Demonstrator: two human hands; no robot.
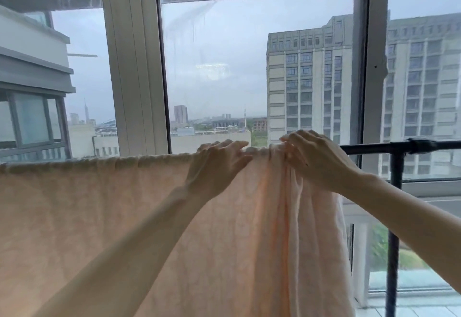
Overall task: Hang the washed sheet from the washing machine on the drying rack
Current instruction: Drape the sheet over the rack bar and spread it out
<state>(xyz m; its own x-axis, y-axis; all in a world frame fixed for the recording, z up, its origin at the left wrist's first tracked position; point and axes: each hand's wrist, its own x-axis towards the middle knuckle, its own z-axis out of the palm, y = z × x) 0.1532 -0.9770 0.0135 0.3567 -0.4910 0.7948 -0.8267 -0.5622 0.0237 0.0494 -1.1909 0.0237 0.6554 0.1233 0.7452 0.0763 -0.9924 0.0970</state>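
Pale peach cotton sheet [124, 216] drapes along the black metal rack bar [374, 147]; flat left hand [217, 167] presses it, right hand [316, 159] pinches bunched folds nearest bare bar.

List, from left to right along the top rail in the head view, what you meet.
Spread sheet → left hand → bunched folds → right hand → bare black rail → black upright post.

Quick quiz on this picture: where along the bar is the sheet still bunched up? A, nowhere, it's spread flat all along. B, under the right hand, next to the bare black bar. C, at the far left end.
B: the sheet gathers into folds under the right hand, beside the bare bar.
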